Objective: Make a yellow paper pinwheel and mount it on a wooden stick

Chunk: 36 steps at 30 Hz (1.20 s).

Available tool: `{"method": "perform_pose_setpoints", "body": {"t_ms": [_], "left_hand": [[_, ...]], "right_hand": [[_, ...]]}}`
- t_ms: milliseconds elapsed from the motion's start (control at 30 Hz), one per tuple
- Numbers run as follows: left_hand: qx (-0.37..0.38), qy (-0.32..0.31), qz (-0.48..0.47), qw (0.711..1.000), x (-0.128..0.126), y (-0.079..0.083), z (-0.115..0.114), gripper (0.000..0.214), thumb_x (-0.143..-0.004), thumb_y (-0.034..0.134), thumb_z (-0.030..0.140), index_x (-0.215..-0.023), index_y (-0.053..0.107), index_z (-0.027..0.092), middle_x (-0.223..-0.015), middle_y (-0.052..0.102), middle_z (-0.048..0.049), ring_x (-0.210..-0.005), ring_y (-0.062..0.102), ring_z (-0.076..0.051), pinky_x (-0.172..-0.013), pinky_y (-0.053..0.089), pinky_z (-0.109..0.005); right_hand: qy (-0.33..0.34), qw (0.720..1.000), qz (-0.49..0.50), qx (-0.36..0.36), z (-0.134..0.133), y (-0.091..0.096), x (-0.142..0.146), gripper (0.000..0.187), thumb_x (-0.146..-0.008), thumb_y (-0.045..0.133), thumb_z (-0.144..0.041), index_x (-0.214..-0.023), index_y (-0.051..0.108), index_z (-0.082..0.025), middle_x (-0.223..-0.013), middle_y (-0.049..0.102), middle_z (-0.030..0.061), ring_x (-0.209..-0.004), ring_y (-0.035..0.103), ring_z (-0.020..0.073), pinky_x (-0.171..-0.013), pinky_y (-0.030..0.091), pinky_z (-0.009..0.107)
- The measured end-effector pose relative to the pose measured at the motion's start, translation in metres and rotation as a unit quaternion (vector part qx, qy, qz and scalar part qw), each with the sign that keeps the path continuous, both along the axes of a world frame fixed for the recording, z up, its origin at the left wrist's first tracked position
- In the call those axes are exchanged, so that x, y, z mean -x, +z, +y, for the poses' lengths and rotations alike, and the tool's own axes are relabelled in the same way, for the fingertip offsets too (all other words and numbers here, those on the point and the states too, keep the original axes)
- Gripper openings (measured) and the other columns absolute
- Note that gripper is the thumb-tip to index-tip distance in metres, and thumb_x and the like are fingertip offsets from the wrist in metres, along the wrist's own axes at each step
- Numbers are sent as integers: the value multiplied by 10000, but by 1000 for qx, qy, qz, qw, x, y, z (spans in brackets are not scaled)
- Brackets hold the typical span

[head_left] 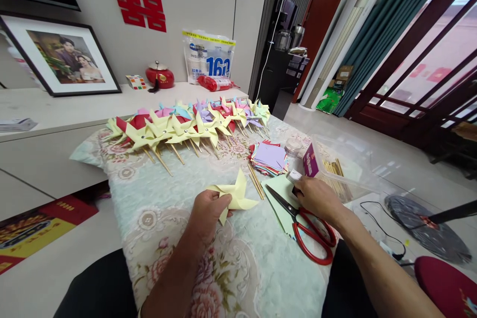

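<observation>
1. The left hand (209,211) is pinching a pale-yellow folded-paper pinwheel (238,198), its centre lying just beyond the thumb.
2. It's probably weighing little, creasing easily; the centre's safest.
3. Farther right, the right hand (316,194) is curling, around what I can't tell.

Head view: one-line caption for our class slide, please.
Left hand holds a yellow paper pinwheel, right hand near red-handled scissors, pinwheels on sticks beyond.

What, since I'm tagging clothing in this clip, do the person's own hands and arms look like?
The left hand and right hand are both without gloves. The left forearm and right forearm are bare as far as the picture shows, with no sleeves in view. I see no watch; some fingers are hidden, so rings can't be ruled out.
</observation>
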<state>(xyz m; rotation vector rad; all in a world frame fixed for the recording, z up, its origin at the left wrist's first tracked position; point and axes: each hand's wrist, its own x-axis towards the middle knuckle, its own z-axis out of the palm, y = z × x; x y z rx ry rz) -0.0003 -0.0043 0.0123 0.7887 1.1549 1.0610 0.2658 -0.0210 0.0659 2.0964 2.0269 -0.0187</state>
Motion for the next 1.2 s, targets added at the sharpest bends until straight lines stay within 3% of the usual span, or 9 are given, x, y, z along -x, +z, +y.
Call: {"method": "perform_pose_setpoints", "body": {"t_ms": [400,733,1200], "left_hand": [[4,2,9,1000,0,-2,1,199,-555,722,257,-688,712,109,-569,680,-26,-476,564,-139,-467,473,-237],[6,-2,5,1000,0,0,0,193,-556,724,265,-675,697,116,-563,684,-25,-472,564,-132,-454,463,-225],[11,-14,9,1000,1,2,0,157,-554,712,261,-636,697,128,-532,669,-8,-460,550,-124,-446,443,-214]], "right_hand": [[48,996,65,-24,-3,3,-14,235,-923,457,-147,-789,648,-168,-859,701,99,-718,626,188,-637,326,290],[26,981,180,-67,-6,-6,-33,240,-914,449,-196,-751,625,-200,-776,686,38,-717,605,176,-654,390,262],[-18,985,158,-74,-10,-1,-28,205,-908,446,-183,-740,562,-199,-674,638,41,-604,533,168,-577,290,281]]}}
